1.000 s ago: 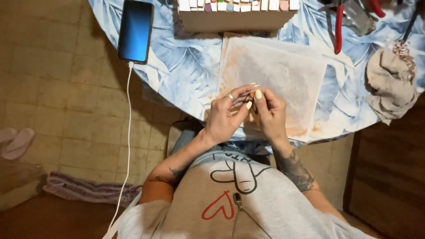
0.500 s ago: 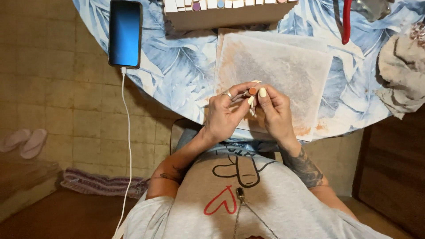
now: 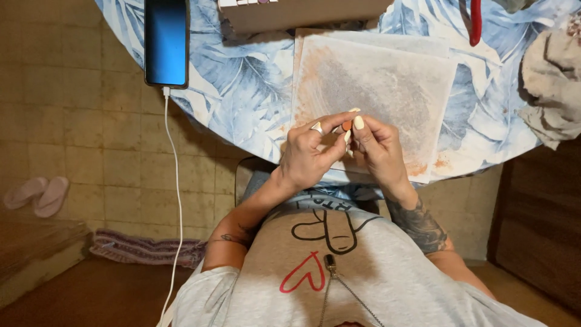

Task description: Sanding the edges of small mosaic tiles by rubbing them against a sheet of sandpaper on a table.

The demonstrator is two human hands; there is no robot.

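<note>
My left hand (image 3: 308, 154) and my right hand (image 3: 375, 151) meet over the near edge of a round table with a blue leaf-print cloth (image 3: 242, 91). Between their fingertips sits a small orange round piece (image 3: 346, 125), pinched from both sides. The left hand wears a ring. Under the hands lies a stained whitish sheet (image 3: 381, 85) with orange smears.
A phone (image 3: 166, 41) with a white cable (image 3: 175, 181) lies at the table's left. A cardboard box (image 3: 302, 13) stands at the back, red-handled pliers (image 3: 475, 21) and a crumpled rag (image 3: 554, 79) at the right. Sandals (image 3: 36, 195) and a folded cloth (image 3: 145, 248) lie on the tiled floor.
The view has drifted, so the table sits slightly higher in frame. The hands stay together on the orange piece, with fingers shifting a little.
</note>
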